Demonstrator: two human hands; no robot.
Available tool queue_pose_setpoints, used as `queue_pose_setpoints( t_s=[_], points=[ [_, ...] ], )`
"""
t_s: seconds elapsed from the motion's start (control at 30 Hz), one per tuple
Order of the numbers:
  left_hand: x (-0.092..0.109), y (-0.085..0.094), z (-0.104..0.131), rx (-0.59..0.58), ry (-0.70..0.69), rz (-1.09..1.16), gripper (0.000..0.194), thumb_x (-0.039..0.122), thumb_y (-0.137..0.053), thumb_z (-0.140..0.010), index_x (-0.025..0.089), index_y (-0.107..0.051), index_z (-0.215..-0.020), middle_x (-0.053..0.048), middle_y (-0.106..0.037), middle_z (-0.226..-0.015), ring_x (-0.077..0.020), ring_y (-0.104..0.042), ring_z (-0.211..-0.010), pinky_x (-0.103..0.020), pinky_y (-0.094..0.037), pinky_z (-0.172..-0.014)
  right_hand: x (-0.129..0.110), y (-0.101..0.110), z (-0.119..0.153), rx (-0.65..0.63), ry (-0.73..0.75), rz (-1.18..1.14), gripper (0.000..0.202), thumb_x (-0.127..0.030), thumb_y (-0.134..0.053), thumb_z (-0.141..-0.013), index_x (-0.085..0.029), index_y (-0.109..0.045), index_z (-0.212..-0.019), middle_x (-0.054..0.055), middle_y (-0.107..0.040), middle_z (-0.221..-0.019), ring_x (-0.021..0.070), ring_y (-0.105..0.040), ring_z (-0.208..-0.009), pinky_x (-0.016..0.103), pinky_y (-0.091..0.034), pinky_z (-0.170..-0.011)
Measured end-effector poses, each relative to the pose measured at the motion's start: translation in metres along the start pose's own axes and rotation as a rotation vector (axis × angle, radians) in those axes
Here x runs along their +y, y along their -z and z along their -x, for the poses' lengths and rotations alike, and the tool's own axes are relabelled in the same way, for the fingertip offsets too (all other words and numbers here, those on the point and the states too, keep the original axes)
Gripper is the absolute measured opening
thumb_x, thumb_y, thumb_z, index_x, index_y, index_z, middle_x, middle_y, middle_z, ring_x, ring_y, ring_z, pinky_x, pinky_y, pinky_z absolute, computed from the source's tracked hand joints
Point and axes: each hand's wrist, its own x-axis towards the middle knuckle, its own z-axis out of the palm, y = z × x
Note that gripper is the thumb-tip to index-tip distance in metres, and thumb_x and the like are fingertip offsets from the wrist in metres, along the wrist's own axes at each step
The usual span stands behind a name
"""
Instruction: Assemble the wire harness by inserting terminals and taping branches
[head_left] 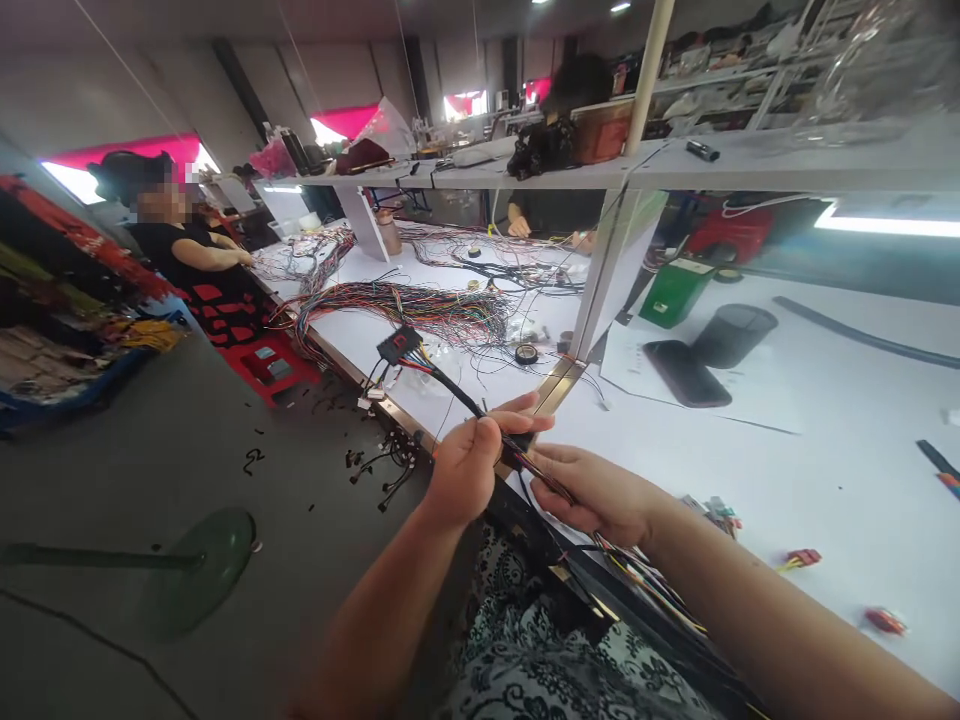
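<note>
My left grip and right grip are both closed around the wire harness; if I pull hard, the black connector may loosen

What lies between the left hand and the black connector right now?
In the head view, a black-covered stretch of cable runs out from the left hand, then coloured wires spread into the black connector.
</note>
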Motion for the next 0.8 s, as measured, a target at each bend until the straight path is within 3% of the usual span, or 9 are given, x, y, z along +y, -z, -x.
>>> queue_pose_setpoints(
  t_s=[0.1, 0.23, 0.33, 0.43, 0.47, 0.53, 0.63, 0.7, 0.8],
  points=[
    [0.020, 0.016, -0.016, 0.027, -0.060, -0.041, 0.041, 0.052, -0.048, -0.091, 0.017, -0.067, -0.081, -0.006, -0.074, -0.072, -0.0224, -0.068, -0.091, -0.043, -0.048, -0.093, 0.018, 0.019, 0.015, -0.128, -0.086, 0.076, 0.049, -0.064, -0.045, -0.088, -0.019, -0.057, -0.102, -0.010, -0.033, -0.050, 0.0044, -0.017, -0.039, 0.018, -0.009, -0.037],
    [0.030, 0.029, -0.031, 0.161, -0.080, -0.072, 0.037, 0.053, -0.053, -0.088, 0.020, -0.065, -0.080, -0.004, -0.073, -0.069, -0.0200, -0.069, -0.077, -0.038, -0.053, -0.082, 0.047, 0.047, 0.046, -0.095, -0.005, 0.163, 0.062, -0.068, -0.033, -0.090, -0.016, -0.062, -0.109, -0.010, -0.027, -0.051, 0.0073, -0.018, -0.044, 0.021, -0.016, -0.042],
    [0.022, 0.026, -0.029, 0.171, 0.025, -0.139, 0.038, 0.053, -0.054, -0.087, 0.018, -0.066, -0.082, -0.007, -0.074, -0.074, -0.0202, -0.069, -0.078, -0.035, -0.053, -0.078, 0.060, 0.069, 0.065, -0.067, 0.097, 0.442, 0.049, -0.061, -0.041, -0.091, -0.020, -0.067, -0.102, -0.006, -0.036, -0.055, 0.0096, -0.030, -0.048, 0.023, -0.024, -0.046],
    [0.016, 0.015, -0.023, 0.128, 0.110, -0.195, 0.036, 0.050, -0.054, -0.088, 0.017, -0.068, -0.087, -0.009, -0.075, -0.082, -0.0206, -0.069, -0.083, -0.034, -0.052, -0.080, 0.055, 0.081, 0.071, 0.006, 0.150, 0.740, 0.023, -0.044, -0.059, -0.084, -0.026, -0.070, -0.095, -0.002, -0.050, -0.064, 0.0129, -0.042, -0.056, 0.026, -0.035, -0.052],
    [0.016, 0.011, -0.022, 0.100, 0.123, -0.218, 0.037, 0.050, -0.053, -0.089, 0.016, -0.069, -0.089, -0.010, -0.075, -0.087, -0.0208, -0.069, -0.084, -0.035, -0.051, -0.082, 0.049, 0.080, 0.070, 0.043, 0.158, 0.798, 0.022, -0.038, -0.062, -0.083, -0.027, -0.069, -0.099, -0.002, -0.054, -0.067, 0.0142, -0.046, -0.059, 0.027, -0.038, -0.055],
    [0.017, 0.003, -0.020, 0.061, 0.104, -0.269, 0.038, 0.049, -0.051, -0.090, 0.017, -0.070, -0.092, -0.011, -0.074, -0.100, -0.0203, -0.067, -0.088, -0.035, -0.050, -0.086, 0.032, 0.068, 0.063, 0.121, 0.213, 0.829, 0.038, -0.031, -0.063, -0.081, -0.028, -0.061, -0.119, -0.001, -0.058, -0.074, 0.0158, -0.052, -0.065, 0.028, -0.043, -0.060],
    [0.020, -0.005, -0.020, 0.106, 0.020, -0.315, 0.035, 0.048, -0.054, -0.089, 0.018, -0.072, -0.090, -0.009, -0.069, -0.111, -0.0183, -0.063, -0.092, -0.032, -0.048, -0.087, 0.003, 0.031, 0.045, 0.228, 0.409, 0.757, 0.067, -0.026, -0.064, -0.080, -0.028, -0.036, -0.141, -0.001, -0.059, -0.087, 0.0128, -0.054, -0.066, 0.027, -0.046, -0.062],
    [0.020, -0.007, -0.019, 0.157, 0.031, -0.299, 0.033, 0.048, -0.058, -0.086, 0.018, -0.072, -0.089, -0.008, -0.069, -0.106, -0.0173, -0.062, -0.089, -0.029, -0.048, -0.082, -0.010, 0.005, 0.031, 0.340, 0.572, 0.722, 0.064, -0.022, -0.059, -0.082, -0.030, -0.032, -0.140, 0.001, -0.057, -0.096, 0.0098, -0.051, -0.062, 0.026, -0.046, -0.059],
    [0.019, -0.007, -0.017, 0.184, 0.127, -0.210, 0.034, 0.049, -0.060, -0.085, 0.017, -0.071, -0.093, -0.005, -0.067, -0.089, -0.0153, -0.061, -0.079, -0.027, -0.049, -0.072, -0.016, -0.017, 0.017, 0.531, 0.846, 0.842, 0.053, -0.013, -0.050, -0.084, -0.032, -0.042, -0.133, 0.005, -0.052, -0.108, 0.0096, -0.050, -0.063, 0.027, -0.045, -0.058]
  ],
)
